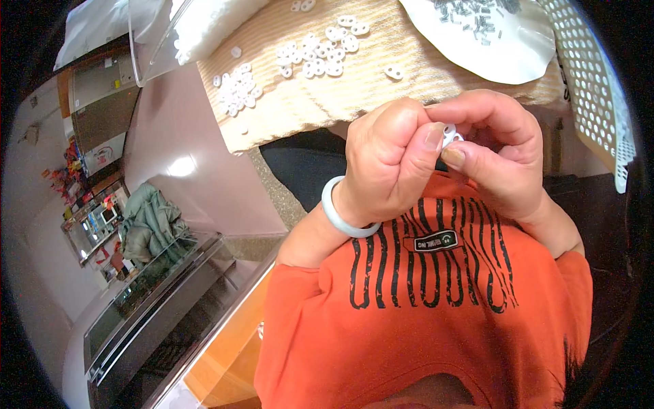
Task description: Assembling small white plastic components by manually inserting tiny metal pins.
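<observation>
Head view: near the centre right of the frame, a small white piece [449,133] is held between the left hand [387,155] and the right hand [503,153], just above the chest of an orange shirt [409,341]. It is pinched by the thumb and curled fingers [421,151] of each hand; most of it is hidden, so whether a second piece is also gripped cannot be told. A pale bracelet [332,204] is worn on the left wrist. At the top of the frame, a striped cloth [368,95] is spread over the surface, and two loose groups of white pieces [320,58] are scattered on it. Small dark pieces [480,24] are carried by a white dish [521,60] at upper right, beside which a perforated white basket [594,92] is seen.
</observation>
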Demonstrator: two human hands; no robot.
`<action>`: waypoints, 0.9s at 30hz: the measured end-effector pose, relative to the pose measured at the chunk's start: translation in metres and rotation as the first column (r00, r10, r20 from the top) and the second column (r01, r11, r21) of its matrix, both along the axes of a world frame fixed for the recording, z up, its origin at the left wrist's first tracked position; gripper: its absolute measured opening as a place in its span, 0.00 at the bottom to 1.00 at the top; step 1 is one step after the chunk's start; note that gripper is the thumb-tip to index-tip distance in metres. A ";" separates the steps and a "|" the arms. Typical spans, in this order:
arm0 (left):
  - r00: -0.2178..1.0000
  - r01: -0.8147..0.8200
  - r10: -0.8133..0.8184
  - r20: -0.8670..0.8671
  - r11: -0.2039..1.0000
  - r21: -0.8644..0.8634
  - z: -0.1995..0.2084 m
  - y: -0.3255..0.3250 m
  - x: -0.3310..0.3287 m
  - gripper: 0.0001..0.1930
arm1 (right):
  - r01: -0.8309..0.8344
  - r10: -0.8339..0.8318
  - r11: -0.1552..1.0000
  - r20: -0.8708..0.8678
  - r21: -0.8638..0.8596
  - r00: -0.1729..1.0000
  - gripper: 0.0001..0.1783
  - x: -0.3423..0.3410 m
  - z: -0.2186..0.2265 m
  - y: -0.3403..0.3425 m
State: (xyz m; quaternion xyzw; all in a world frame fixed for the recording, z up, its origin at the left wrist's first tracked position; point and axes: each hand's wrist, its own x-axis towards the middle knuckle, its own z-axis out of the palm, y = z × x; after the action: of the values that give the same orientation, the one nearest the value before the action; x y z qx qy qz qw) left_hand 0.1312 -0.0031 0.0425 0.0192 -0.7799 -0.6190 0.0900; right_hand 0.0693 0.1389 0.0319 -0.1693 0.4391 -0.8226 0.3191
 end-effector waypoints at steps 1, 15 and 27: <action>1.000 -0.001 0.001 0.001 1.000 -0.001 0.000 -0.001 0.001 0.08 | -0.001 0.001 1.000 0.001 -0.001 1.000 0.16 0.000 0.001 0.000; 0.993 0.043 -0.060 0.104 0.987 0.157 -0.004 -0.006 0.001 0.10 | -0.156 0.144 0.987 0.200 0.047 0.969 0.21 -0.007 0.009 0.001; 0.997 0.026 -0.040 0.063 0.975 0.219 -0.002 -0.008 0.001 0.11 | 0.094 -0.010 0.988 -0.554 0.124 0.832 0.16 -0.011 -0.011 -0.003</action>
State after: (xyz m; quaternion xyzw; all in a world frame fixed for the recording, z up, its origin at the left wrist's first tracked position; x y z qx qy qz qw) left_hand 0.1318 -0.0111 0.0404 0.0368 -0.7101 -0.7013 0.0509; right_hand 0.0586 0.1363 0.0214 -0.3633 0.5757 -0.7130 0.1680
